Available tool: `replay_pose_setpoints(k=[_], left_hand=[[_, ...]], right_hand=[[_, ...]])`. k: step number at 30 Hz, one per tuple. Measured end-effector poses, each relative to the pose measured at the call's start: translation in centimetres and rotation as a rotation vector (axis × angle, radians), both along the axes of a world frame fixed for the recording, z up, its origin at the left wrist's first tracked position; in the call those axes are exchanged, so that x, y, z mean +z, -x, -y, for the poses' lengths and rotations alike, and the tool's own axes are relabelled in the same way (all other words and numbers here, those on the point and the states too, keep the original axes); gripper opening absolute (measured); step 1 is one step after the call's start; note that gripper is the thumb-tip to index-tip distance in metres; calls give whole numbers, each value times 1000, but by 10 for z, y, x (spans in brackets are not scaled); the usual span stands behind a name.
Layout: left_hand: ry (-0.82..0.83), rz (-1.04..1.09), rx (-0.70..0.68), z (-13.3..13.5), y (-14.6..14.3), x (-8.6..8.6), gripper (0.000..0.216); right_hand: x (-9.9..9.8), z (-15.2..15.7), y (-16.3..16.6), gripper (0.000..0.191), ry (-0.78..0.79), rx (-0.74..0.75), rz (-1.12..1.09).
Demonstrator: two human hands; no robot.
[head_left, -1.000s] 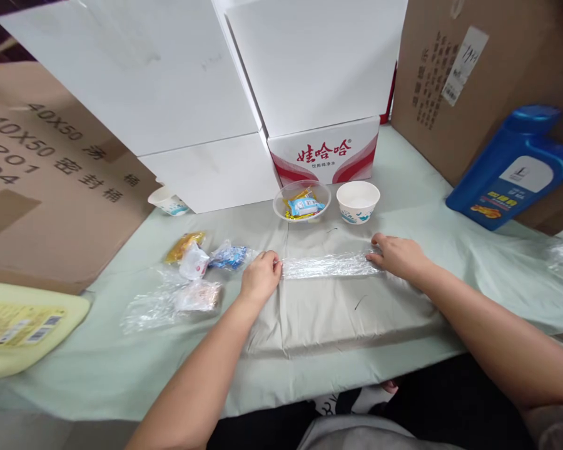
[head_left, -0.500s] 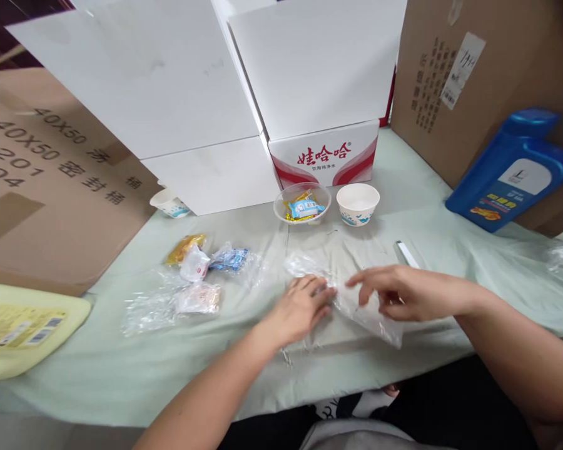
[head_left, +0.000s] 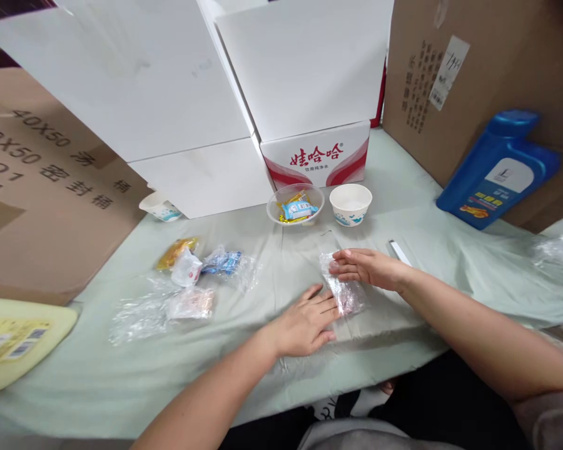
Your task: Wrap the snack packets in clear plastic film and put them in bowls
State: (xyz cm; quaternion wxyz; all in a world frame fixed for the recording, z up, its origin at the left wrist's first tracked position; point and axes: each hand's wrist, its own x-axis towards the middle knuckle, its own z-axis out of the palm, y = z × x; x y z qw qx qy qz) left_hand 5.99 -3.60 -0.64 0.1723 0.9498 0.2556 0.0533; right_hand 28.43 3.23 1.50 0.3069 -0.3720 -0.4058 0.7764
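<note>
A crinkled clear plastic bag [head_left: 348, 294] lies on the cloth between my hands, with something pinkish showing in its lower part. My left hand [head_left: 304, 322] rests palm down with fingers spread, its fingertips on the bag's lower left edge. From the other side, my right hand [head_left: 370, 269] reaches over the upper part of the bag, fingers stretched out and touching it. To the left are several packets in clear plastic: a yellow one [head_left: 177, 252], a white one [head_left: 186, 267], a blue one [head_left: 225, 261] and a pale pinkish one [head_left: 191, 304].
A clear bowl [head_left: 272, 209] of wrapped snacks and a paper bowl [head_left: 351, 212] stand at the back. Beyond are white boxes [head_left: 309, 69]. A white strip-like object [head_left: 398, 251] lies past my right hand. A blue bottle [head_left: 492, 175] stands right; a yellow container [head_left: 23, 344] lies left.
The bag, stretched out toward the lower right before, now lies shorter and more compact. My right hand has gone from bent fingers to straight ones on the bag. My left fingers have spread.
</note>
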Motion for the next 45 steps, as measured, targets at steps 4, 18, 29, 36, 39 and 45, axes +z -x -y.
replay_pose_setpoints(k=[4, 18, 29, 36, 39, 45], left_hand=[[-19, 20, 11, -1, 1, -3, 57], [-466, 373, 239, -3, -1, -19, 47], [-190, 342, 295, -4, 3, -10, 27], [160, 499, 518, -4, 1, -10, 17], [394, 666, 653, -6, -2, -19, 30], [530, 707, 698, -9, -6, -28, 38]], right_hand=[[-11, -4, 9, 27, 74, -113, 14], [-22, -4, 13, 21, -27, -192, 11], [8, 17, -4, 47, -726, 205, 340], [9, 33, 10, 14, -986, 397, 823], [3, 26, 17, 18, -921, 285, 905], [-10, 14, 27, 24, -1003, 222, 1248]])
